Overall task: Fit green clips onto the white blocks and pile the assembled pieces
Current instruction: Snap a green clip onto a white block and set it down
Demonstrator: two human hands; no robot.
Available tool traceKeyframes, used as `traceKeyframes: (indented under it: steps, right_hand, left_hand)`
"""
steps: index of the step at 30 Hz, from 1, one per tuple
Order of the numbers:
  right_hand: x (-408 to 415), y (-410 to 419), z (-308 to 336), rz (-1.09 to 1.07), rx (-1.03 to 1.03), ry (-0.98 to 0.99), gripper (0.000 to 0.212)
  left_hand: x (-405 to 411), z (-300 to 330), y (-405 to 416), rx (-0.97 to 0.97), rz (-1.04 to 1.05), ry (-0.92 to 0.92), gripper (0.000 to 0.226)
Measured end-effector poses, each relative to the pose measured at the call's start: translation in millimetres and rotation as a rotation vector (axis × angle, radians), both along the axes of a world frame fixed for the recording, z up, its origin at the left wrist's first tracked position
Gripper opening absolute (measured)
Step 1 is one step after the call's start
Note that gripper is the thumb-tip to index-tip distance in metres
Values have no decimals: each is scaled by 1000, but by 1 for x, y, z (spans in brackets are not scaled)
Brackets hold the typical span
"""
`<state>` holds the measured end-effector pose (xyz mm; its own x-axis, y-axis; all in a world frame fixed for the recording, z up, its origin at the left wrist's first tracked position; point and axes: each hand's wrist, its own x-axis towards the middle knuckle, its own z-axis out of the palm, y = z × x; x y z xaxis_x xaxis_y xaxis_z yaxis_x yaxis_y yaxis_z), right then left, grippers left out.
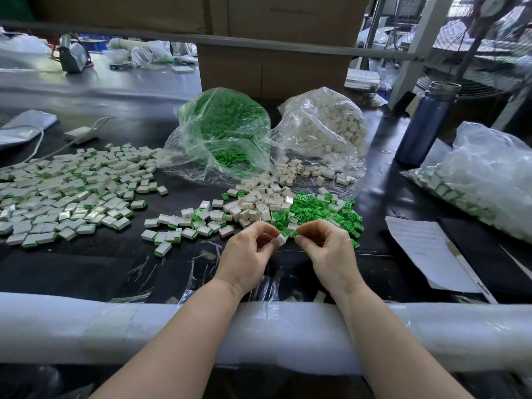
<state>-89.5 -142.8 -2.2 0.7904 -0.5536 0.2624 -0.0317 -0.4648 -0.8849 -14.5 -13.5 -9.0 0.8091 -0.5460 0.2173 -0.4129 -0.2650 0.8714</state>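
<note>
My left hand pinches a white block just above the dark table. Right beside it, my right hand pinches a green clip that touches the block's right end. Behind my hands lies a heap of loose white blocks and a heap of loose green clips. A wide spread of assembled white-and-green pieces covers the table to the left, with a smaller cluster nearer my left hand.
An open bag of green clips and a bag of white blocks stand behind the heaps. A dark bottle, a filled bag and a paper sheet are at the right. A white foam-padded edge runs along the front.
</note>
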Motion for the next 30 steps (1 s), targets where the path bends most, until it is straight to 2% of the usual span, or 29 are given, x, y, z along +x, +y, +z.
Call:
traceKeyframes:
  steps: [5,13,17,22,30]
  right_hand:
    - [1,1,0,1,2,-1,16]
    - [0,2,1,68,38,-21,16]
    - [0,4,2,109,75,-28,14]
    - [-1,5,3,131,117,-49,11]
    - [-1,5,4,150,133,-36,17]
  left_hand:
    - [0,-1,1,-33,-62,24,24]
    - [3,1,2,-101,-6,103,14]
    - [2,3,4,-162,-37,159,22]
    - [1,5,3,-221,-27,235,18]
    - [2,4,3,-206,-69,245,12]
